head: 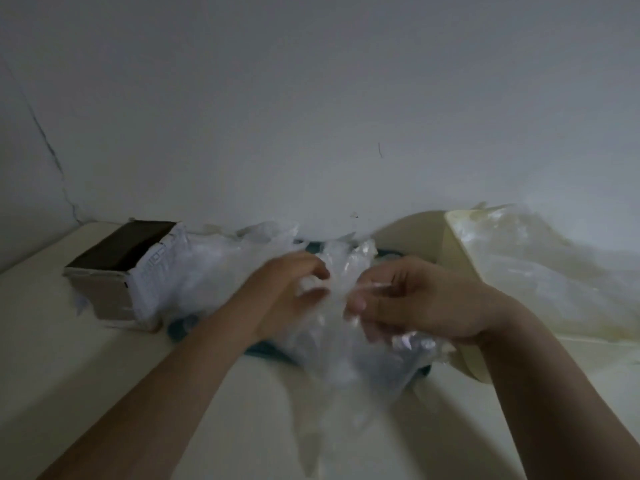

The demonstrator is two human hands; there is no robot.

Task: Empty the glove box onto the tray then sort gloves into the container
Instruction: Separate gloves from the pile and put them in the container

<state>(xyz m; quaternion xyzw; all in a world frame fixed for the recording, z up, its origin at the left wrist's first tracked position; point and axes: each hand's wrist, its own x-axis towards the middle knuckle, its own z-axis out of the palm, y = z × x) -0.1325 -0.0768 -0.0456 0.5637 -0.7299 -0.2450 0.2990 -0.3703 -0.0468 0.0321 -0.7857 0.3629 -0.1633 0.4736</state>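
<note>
A heap of clear plastic gloves (214,271) lies over a teal tray (266,355), which shows only at its front rim. Both my hands are above the tray's middle, gripping one clear glove (332,341) that hangs down between them toward the table's front. My left hand (294,289) pinches its upper left part and my right hand (408,299) pinches its upper right edge. The open cardboard glove box (114,271) stands at the left with its dark inside showing. A cream container (464,271) at the right holds several clear gloves (540,258).
Everything rests on a cream table (86,393) set against a white wall (311,98). The wall has a crack at the left. The picture is dim and blurred by motion.
</note>
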